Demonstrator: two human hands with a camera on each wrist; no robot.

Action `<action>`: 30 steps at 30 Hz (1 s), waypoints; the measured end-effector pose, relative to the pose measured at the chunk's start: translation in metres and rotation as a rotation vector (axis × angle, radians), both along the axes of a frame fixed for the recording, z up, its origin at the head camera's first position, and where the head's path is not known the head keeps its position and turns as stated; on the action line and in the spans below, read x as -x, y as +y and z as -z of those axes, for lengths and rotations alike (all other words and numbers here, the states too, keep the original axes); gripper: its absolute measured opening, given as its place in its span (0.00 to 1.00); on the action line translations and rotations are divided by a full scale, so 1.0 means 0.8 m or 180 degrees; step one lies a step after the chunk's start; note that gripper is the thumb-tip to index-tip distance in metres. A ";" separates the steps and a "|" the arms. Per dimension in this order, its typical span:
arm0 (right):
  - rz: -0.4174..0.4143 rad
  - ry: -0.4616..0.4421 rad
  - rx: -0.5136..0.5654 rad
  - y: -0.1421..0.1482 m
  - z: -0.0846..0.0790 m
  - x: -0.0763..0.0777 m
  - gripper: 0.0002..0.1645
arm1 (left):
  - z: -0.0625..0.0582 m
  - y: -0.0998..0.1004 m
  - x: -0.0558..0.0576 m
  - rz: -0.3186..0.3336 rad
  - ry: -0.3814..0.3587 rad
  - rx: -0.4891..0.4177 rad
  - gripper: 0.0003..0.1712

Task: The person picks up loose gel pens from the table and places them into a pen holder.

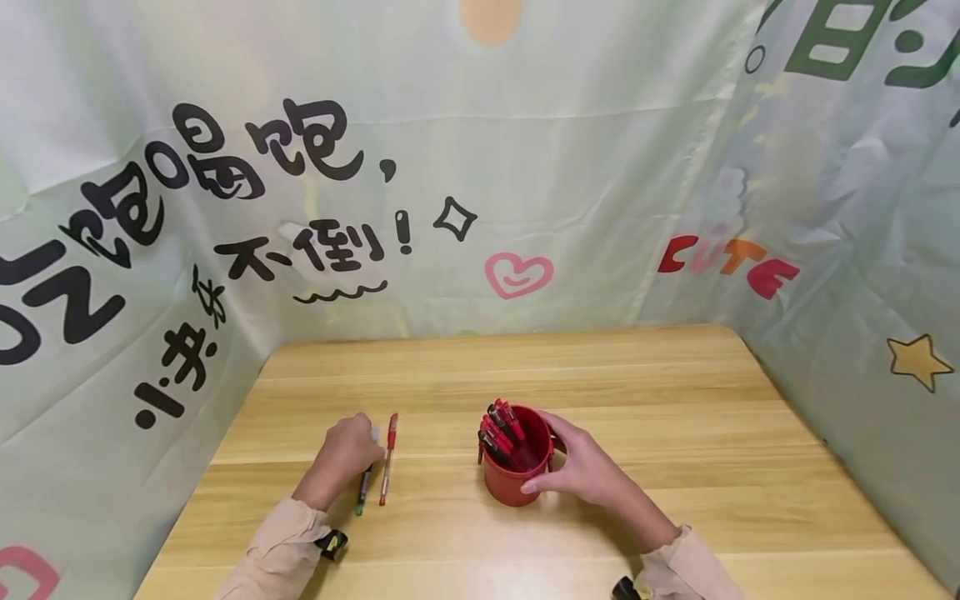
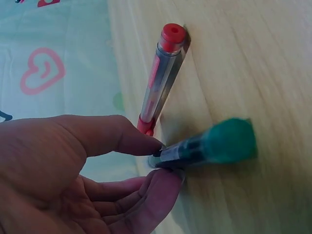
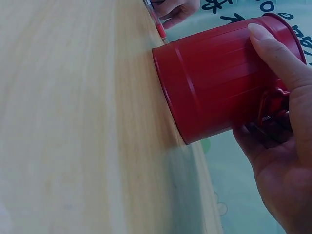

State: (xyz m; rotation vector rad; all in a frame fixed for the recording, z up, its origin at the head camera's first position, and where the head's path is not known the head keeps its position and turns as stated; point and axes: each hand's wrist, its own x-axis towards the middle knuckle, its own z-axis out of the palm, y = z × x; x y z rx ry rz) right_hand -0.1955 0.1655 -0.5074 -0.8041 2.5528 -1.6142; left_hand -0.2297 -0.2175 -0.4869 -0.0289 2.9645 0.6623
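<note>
Between thumb and fingers my left hand (image 1: 350, 450) pinches a dark pen with a green end (image 2: 233, 140), low over the left part of the table. Just to its right lies a red pen (image 1: 388, 458) with a clear barrel. My right hand (image 1: 585, 462) grips a red metal bucket (image 3: 214, 78) from its right side, thumb on the near wall and fingers round the far side. The bucket stands upright, and several red and black pens (image 1: 501, 433) lean inside it toward the left. In the right wrist view part of the left hand shows beyond the bucket.
The light wooden table (image 1: 660, 383) ends at a printed cloth backdrop (image 1: 585, 167) behind and at both sides. A dark wrist strap (image 1: 332, 545) sits at the left sleeve, and another dark device (image 1: 626, 588) at the right sleeve.
</note>
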 end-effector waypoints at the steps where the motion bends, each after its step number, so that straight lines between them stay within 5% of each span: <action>1: 0.0002 -0.0002 -0.0005 0.000 0.000 0.000 0.59 | 0.000 -0.001 0.000 0.0017 0.0027 0.0007 0.14; 8: 0.0022 -0.0014 -0.0025 -0.002 0.001 0.002 0.60 | -0.004 -0.003 0.001 0.0112 0.0132 0.0066 0.22; 19: -0.0002 -0.0019 -0.0006 0.000 -0.002 0.000 0.61 | -0.025 0.011 -0.005 0.0031 0.0221 -0.0182 0.06; 30: 0.0003 0.0016 -0.0033 -0.002 -0.002 0.000 0.60 | -0.061 0.049 -0.017 0.0177 0.1006 -0.0313 0.19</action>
